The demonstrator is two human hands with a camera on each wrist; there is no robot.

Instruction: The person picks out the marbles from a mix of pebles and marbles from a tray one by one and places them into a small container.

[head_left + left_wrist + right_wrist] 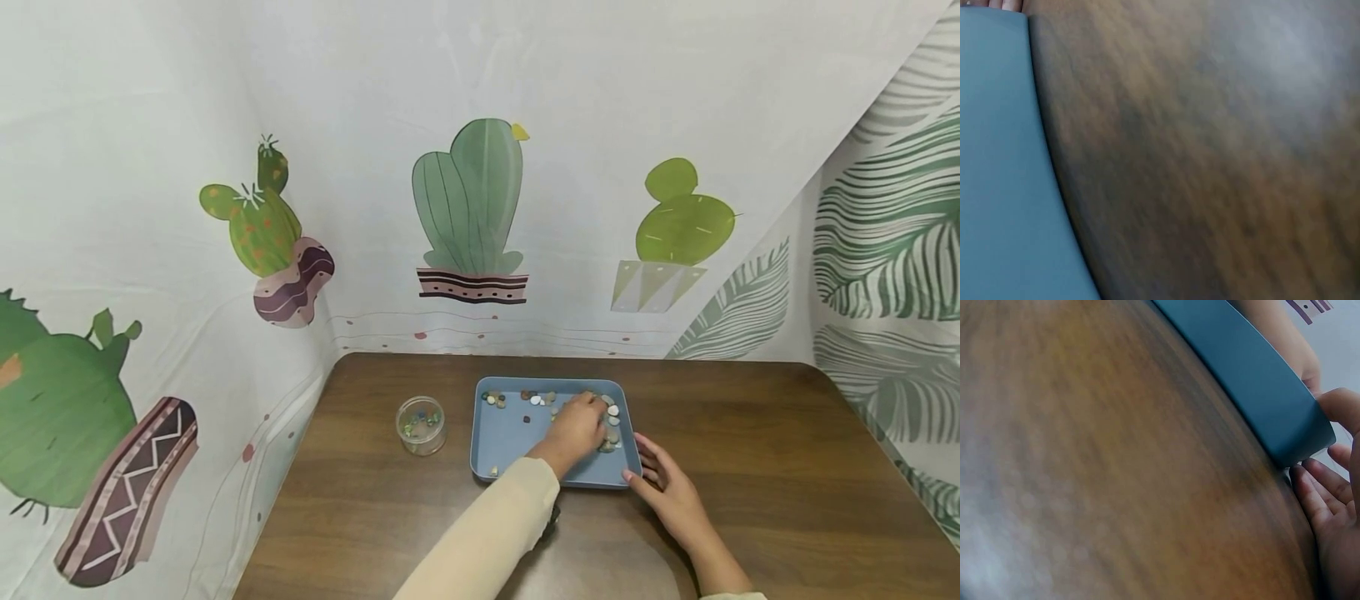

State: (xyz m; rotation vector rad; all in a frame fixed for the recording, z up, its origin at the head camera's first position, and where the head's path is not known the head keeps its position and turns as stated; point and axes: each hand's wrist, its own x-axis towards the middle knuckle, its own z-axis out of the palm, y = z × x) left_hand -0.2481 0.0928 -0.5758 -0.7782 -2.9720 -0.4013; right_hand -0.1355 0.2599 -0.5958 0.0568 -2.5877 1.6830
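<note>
A blue rectangular tray lies on the table, with small pebbles of white, grey, brown and green scattered in it, most thickly along its right side. Over that right side, my left hand reaches down among the pebbles with fingers bent. Its fingertips are hidden, so whether a pebble is between them cannot be made out. At the tray's front right corner my right hand holds the edge, thumb at the front and fingers along the right side. The right wrist view shows these fingers at the tray's corner.
Left of the tray stands a round clear jar with some green and dark pebbles inside. A dark object shows partly beneath the left forearm. The brown wooden table backs onto a cloth printed with cacti.
</note>
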